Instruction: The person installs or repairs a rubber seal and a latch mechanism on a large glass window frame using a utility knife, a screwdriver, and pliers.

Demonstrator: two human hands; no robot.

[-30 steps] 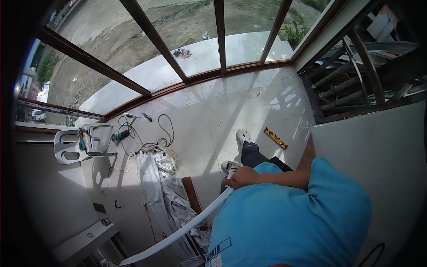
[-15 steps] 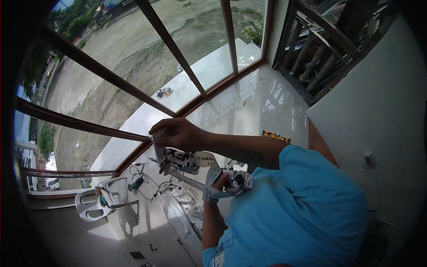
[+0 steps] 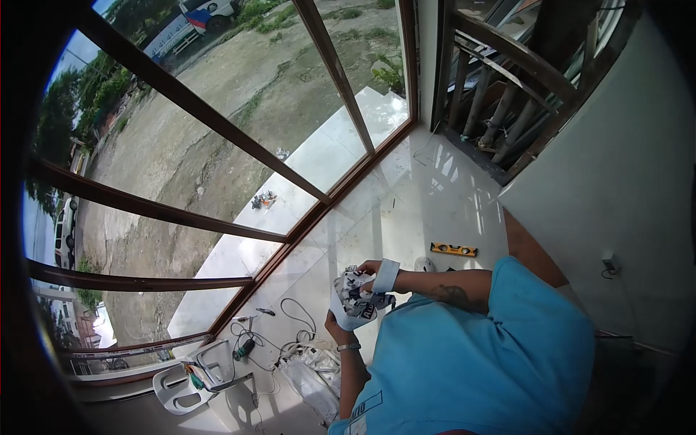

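Observation:
A crumpled bundle of white film with dark printed letters (image 3: 354, 299) lies between my two hands, in front of the blue shirt. My right hand (image 3: 370, 271) grips it from above, its fingers partly hidden in the folds, and a pale strip (image 3: 386, 277) crosses near the wrist. From below, my left hand (image 3: 336, 328) clasps the bundle's lower edge; a metal band (image 3: 349, 346) circles that wrist.
Brown-framed glass panels (image 3: 290, 233) run along the left and top. On the floor are a yellow level (image 3: 454, 249), a green corded tool (image 3: 245, 349) and a white crumpled cover (image 3: 308, 377). A white chair (image 3: 170, 391) stands lower left; long pieces (image 3: 507, 116) fill an opening upper right.
My right hand has come down and toward my body, beside my left hand. The hanging printed strip is now gathered into the bundle. The view has shifted, showing more of the outside.

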